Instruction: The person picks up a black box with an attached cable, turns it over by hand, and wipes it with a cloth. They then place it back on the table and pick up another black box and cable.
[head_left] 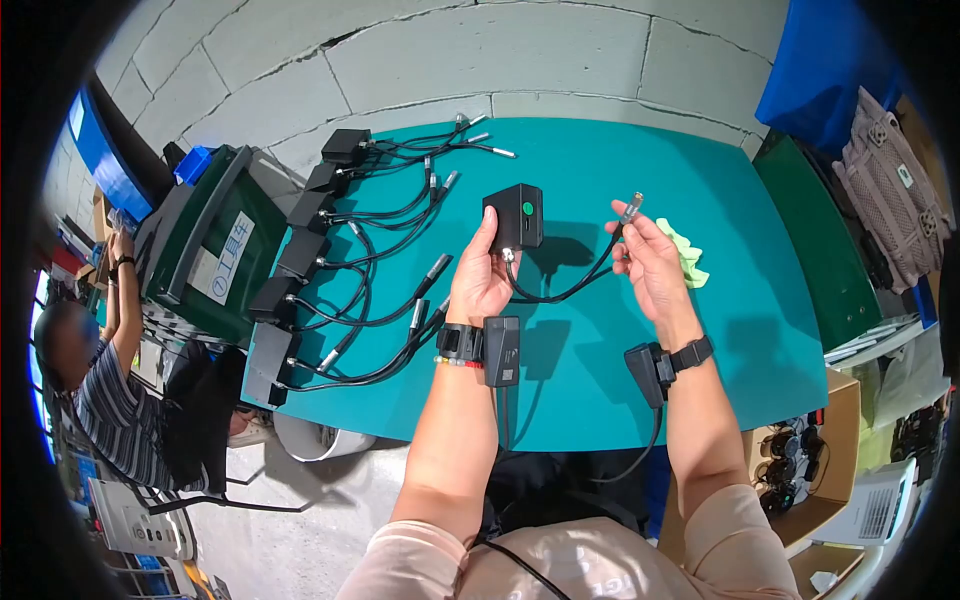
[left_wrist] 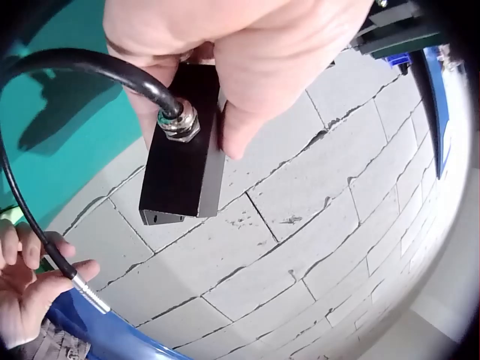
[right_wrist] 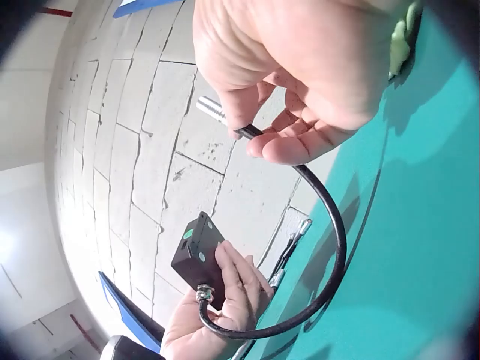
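My left hand [head_left: 484, 278] grips a small black box [head_left: 517, 217] with a round green sticker, raised over the teal table. A black cable [right_wrist: 339, 247] leaves the box through a metal gland [left_wrist: 178, 122] and bends in a loop toward my right hand [head_left: 655, 265]. Thumb and fingers of that hand pinch the cable's far end, just behind a silver metal connector [head_left: 632, 207] that points up and away. In the right wrist view the connector [right_wrist: 211, 109] sticks out past the thumb.
Several similar black boxes [head_left: 298, 254] with cables stand along the left of the teal table [head_left: 590, 390]. A pale green cloth [head_left: 682, 255] lies beyond my right hand. A carton [head_left: 835, 440] of parts stands at the lower right. Another person [head_left: 120, 400] sits at the left.
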